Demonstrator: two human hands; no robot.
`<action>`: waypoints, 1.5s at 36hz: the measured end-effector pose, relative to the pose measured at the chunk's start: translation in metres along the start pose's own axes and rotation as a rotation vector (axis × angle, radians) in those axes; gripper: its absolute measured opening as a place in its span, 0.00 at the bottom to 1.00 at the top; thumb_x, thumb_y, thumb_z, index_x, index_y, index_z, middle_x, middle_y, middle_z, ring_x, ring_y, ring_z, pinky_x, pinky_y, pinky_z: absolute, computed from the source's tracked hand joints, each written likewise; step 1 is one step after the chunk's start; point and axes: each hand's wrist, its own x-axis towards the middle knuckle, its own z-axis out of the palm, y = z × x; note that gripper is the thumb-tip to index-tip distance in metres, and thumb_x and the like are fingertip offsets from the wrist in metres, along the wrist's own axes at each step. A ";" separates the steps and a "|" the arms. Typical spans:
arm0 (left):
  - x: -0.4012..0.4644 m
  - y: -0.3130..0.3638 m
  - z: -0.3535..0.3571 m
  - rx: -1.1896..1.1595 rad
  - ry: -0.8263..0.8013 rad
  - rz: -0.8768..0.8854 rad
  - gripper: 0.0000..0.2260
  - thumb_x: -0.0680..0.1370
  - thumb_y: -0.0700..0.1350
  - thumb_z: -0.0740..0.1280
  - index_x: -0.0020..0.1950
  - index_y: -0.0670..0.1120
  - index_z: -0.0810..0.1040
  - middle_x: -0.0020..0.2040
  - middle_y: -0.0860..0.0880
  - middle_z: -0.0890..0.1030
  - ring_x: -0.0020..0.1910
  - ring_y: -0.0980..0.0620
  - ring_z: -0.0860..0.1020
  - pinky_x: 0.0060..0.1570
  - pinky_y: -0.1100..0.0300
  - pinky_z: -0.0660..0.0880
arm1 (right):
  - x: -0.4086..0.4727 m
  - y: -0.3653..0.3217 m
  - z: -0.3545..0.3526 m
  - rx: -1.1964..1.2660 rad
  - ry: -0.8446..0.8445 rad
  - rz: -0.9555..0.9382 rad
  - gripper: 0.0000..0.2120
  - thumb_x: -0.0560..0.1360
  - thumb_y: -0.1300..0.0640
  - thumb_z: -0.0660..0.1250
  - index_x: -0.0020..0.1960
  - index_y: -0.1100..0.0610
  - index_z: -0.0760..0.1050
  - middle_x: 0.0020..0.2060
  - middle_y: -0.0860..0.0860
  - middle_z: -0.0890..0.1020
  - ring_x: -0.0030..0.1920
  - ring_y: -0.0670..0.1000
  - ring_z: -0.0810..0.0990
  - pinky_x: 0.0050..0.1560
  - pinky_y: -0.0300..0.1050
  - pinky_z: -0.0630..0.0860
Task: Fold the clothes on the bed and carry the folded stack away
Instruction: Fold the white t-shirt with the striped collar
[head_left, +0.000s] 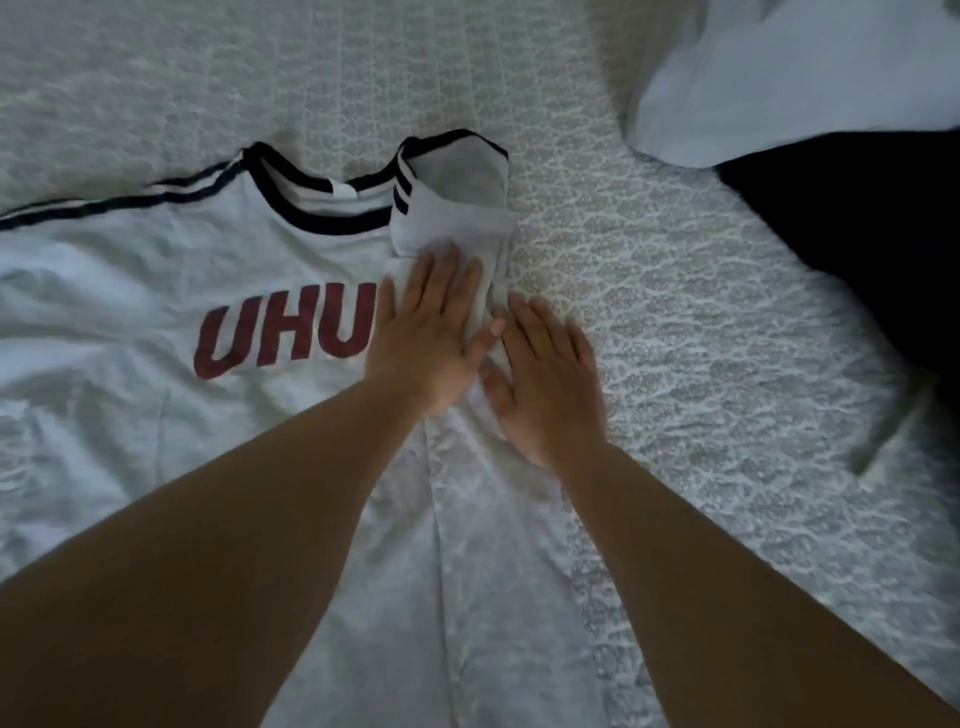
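Observation:
A white T-shirt (130, 291) with dark red letters and a navy collar lies flat on the bed (701, 338), front up. Its right sleeve (457, 192) and side are folded inward over the body. My left hand (423, 332) lies flat with straight fingers on the folded strip just below the sleeve. My right hand (545, 374) rests flat beside it along the folded edge, partly on the bedspread. Both forearms reach in from the bottom of the view.
The bedspread is pale with a small grey pattern. At the upper right lie a light blue garment (789, 73) and a black garment (862, 239), both unfolded. The shirt's left sleeve runs out of view at the left.

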 end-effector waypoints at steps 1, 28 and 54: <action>-0.009 0.002 0.002 -0.008 0.009 -0.021 0.32 0.76 0.65 0.37 0.78 0.53 0.40 0.78 0.51 0.39 0.76 0.52 0.38 0.72 0.49 0.37 | -0.002 -0.001 -0.001 0.027 -0.006 0.005 0.28 0.80 0.43 0.45 0.78 0.51 0.48 0.77 0.48 0.50 0.77 0.47 0.43 0.74 0.46 0.38; -0.337 0.118 0.005 -0.766 0.015 -0.874 0.09 0.81 0.52 0.58 0.47 0.48 0.70 0.35 0.55 0.72 0.35 0.50 0.74 0.36 0.57 0.69 | -0.307 -0.043 -0.012 0.341 -0.269 0.715 0.14 0.79 0.43 0.56 0.52 0.50 0.75 0.35 0.46 0.76 0.37 0.50 0.74 0.37 0.43 0.67; -0.407 -0.050 -0.029 -0.230 0.284 -1.240 0.24 0.71 0.53 0.72 0.64 0.49 0.70 0.67 0.41 0.65 0.65 0.40 0.63 0.61 0.45 0.62 | -0.281 -0.143 -0.020 -0.018 -0.225 0.057 0.20 0.74 0.55 0.64 0.65 0.52 0.68 0.61 0.51 0.71 0.62 0.54 0.67 0.57 0.46 0.65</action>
